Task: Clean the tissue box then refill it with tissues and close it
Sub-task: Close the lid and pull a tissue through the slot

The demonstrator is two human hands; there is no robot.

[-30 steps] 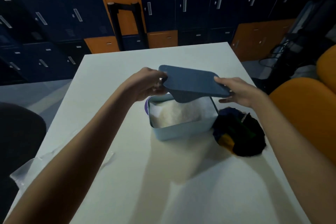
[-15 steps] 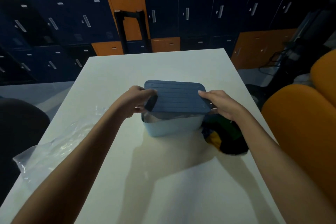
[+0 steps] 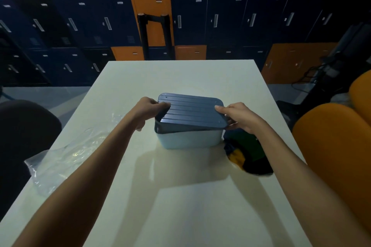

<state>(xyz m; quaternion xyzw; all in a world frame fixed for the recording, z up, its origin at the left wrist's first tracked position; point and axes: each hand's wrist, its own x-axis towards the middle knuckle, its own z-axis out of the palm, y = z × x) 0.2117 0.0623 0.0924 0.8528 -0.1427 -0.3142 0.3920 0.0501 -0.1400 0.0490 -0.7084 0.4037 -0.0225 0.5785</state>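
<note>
From the head camera, the box [image 3: 188, 139], pale blue, stands on the white table [image 3: 180, 206], a little past the middle and towards the right. The dark blue ribbed lid [image 3: 190, 113] lies on top of it. It is not seated flush: a dark band shows between the lid's top and the box rim along the near side, wider at the left. No tissues can be seen; the lid covers the opening.

The left hand [image 3: 147, 109] grips the lid's left end, with one fingertip on the ribbed top and the other fingers curled down at the side. The right hand [image 3: 239, 116] pinches the right end, with one fingertip on top near the far corner and the rest curled in at the lid's edge below it. Both forearms reach in from the near corners of the view.

A crumpled clear bag [image 3: 66, 156] lies on the table's left edge, apart from the box. A dark cloth [image 3: 248, 156] with a yellow patch lies just beside the box on the right, under the right wrist. An orange chair [image 3: 331, 146] stands to the right of the table and a dark chair [image 3: 26, 130] to the left. Blue and orange lockers [image 3: 220, 20] fill the wall behind.
</note>
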